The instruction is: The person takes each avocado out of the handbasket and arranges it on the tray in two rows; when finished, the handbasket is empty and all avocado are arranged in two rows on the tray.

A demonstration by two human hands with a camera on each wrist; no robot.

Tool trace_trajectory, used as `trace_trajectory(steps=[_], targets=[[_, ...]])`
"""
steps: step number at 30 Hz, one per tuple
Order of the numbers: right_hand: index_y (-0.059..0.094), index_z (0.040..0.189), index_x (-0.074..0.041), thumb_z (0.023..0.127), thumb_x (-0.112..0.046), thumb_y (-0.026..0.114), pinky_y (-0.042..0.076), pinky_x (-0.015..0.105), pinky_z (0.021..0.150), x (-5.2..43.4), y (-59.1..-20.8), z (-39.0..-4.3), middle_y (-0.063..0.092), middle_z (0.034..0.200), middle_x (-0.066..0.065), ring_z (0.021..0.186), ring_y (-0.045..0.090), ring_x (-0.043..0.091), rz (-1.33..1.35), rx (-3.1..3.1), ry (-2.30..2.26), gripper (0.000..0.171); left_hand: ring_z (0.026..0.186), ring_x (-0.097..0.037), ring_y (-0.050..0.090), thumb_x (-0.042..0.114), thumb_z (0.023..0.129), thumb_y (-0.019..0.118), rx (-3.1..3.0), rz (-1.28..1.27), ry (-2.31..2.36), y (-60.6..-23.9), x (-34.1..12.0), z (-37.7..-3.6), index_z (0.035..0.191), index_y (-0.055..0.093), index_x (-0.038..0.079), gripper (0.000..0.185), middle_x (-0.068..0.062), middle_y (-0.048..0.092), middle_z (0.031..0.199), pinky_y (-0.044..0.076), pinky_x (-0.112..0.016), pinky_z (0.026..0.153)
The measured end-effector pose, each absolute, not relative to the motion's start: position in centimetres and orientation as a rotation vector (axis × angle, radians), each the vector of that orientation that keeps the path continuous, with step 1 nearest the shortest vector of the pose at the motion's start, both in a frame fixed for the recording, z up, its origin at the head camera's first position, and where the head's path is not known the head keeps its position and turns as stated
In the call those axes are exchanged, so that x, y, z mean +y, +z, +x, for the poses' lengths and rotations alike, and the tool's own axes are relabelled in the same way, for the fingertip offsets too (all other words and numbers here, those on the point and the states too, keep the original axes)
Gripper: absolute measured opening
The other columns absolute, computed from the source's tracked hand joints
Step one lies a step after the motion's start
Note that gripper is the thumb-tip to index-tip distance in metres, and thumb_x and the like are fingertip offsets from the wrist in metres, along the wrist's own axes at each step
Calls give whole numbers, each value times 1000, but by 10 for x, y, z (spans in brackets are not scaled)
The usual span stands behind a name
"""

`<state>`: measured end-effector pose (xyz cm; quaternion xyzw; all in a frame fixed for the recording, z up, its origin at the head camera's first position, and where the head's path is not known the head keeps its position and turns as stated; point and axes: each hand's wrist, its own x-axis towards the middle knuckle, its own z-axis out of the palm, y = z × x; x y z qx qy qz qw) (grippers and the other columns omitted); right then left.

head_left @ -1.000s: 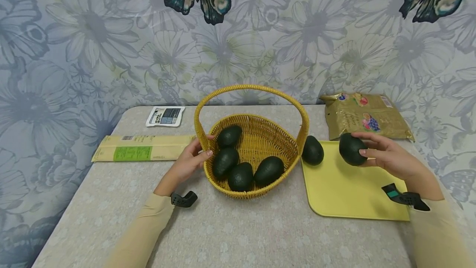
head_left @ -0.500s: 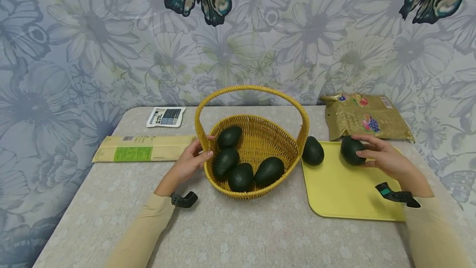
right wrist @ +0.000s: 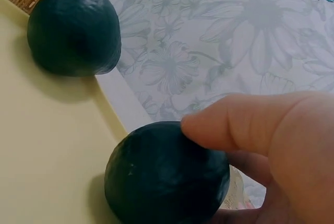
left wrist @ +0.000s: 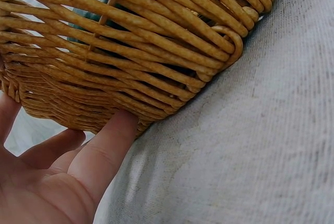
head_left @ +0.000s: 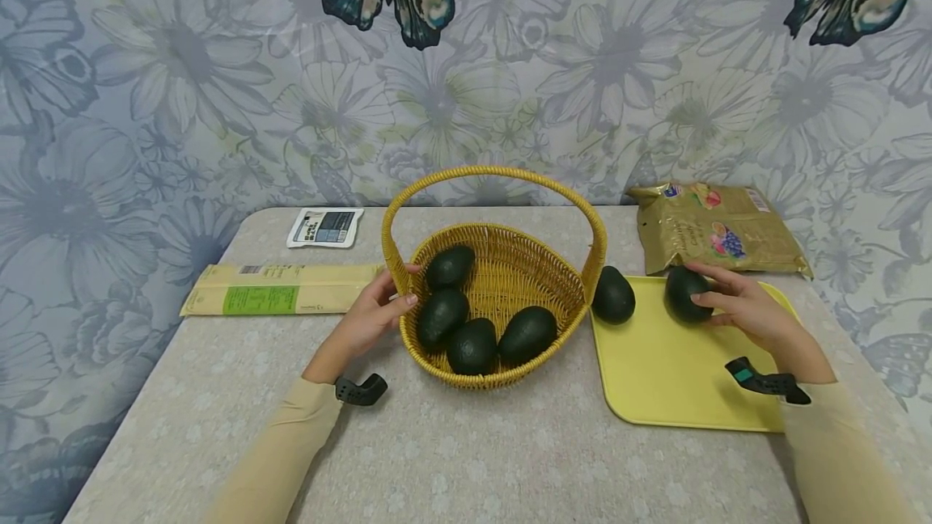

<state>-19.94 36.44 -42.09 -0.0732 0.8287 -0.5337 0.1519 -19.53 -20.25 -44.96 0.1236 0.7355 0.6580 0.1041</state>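
A yellow wicker basket point(head_left: 502, 265) with a tall arched handle stands mid-table, with several dark green avocados point(head_left: 442, 319) along its left and front inside. At its left side my left hand point(head_left: 371, 315) holds the rim beside the handle's base, thumb in front and fingers behind. The left wrist view has the thumb point(left wrist: 107, 148) against the woven wall. My right hand point(head_left: 750, 306) grips an avocado point(head_left: 686, 295) between thumb and fingers, low at the back of the yellow tray point(head_left: 684, 378). Another avocado point(head_left: 614, 296) lies at the tray's back left corner, close to the basket.
A golden printed bag point(head_left: 717, 225) lies behind the tray, close to the right hand. Left of the basket is a flat cream and green package point(head_left: 280, 289), and behind it a small white packet point(head_left: 324, 227). The patterned wall rises directly behind the table.
My right hand has come slightly left and lower over the tray, and its avocado is now a little lower. The left hand and the basket have stayed in place.
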Motion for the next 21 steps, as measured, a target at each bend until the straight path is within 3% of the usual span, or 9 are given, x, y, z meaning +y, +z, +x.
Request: trace_trajectory(steps=[3, 9, 13, 15, 19, 21], targets=[[33, 160, -28, 106, -15, 53, 57, 27, 82, 364, -421, -200, 29, 156, 14, 105, 52, -17, -206, 2398, -1503, 59, 70, -9, 41, 7, 102, 57, 2167, 362, 1940, -450, -203, -195, 150, 38, 5, 51, -14, 45, 120, 39, -22, 62], [28, 162, -15, 107, -22, 54, 58, 30, 80, 362, -419, -199, 33, 153, 12, 102, 52, -17, -166, 2440, -1474, 61, 69, -9, 41, 8, 102, 57, 2163, 359, 1939, -451, -204, -196, 150, 39, 5, 51, -12, 45, 119, 40, -22, 62], [26, 162, -13, 107, -25, 53, 57, 30, 80, 362, -418, -199, 30, 154, 23, 101, 53, -17, -152, 2444, -1462, 63, 65, -7, 40, 8, 102, 57, 2165, 362, 1942, -451, -203, -196, 150, 39, 5, 51, -13, 47, 117, 39, -21, 60], [26, 162, -13, 107, -26, 53, 57, 29, 80, 362, -418, -199, 33, 153, 18, 101, 52, -18, -147, 2446, -1457, 63, 63, -7, 39, 8, 102, 57, 2165, 362, 1943, -451, -203, -196, 150, 39, 4, 51, -13, 47, 118, 38, -21, 59], [27, 162, -14, 107, -26, 53, 56, 29, 81, 363, -418, -200, 42, 142, -2, 102, 52, -18, -136, 2452, -1451, 62, 64, -7, 40, 7, 102, 57, 2160, 361, 1948, -450, -203, -195, 150, 38, 4, 52, -14, 47, 120, 38, -21, 59], [27, 162, -14, 108, -27, 52, 56, 29, 81, 363, -418, -200, 42, 143, -1, 101, 51, -19, -131, 2457, -1443, 61, 72, -7, 46, 7, 102, 57, 2150, 363, 1957, -449, -202, -195, 150, 38, 4, 52, -15, 47, 123, 42, -21, 63]])
